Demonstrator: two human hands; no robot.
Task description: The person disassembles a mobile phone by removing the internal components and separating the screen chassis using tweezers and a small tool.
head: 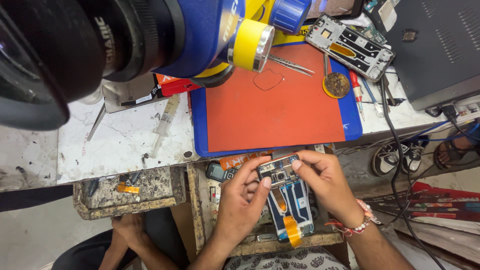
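One opened phone [286,200], low centre, pinched by both hands: left hand [243,200] and right hand [325,186] clamp its top. A second phone frame [349,46] lies upper right; microscope [100,45] cut off upper left.

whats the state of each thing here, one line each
opened black smartphone with exposed circuit board: back cover off, held in both hands
left hand: gripping the phone's left edge, thumb on the board
right hand: gripping the phone's top right corner
second opened phone frame: lying flat on the bench, insides showing
red rubber work mat: flat, a thin wire loop on it
metal tweezers: lying on the mat, unheld
clear plastic syringe: lying on the white bench
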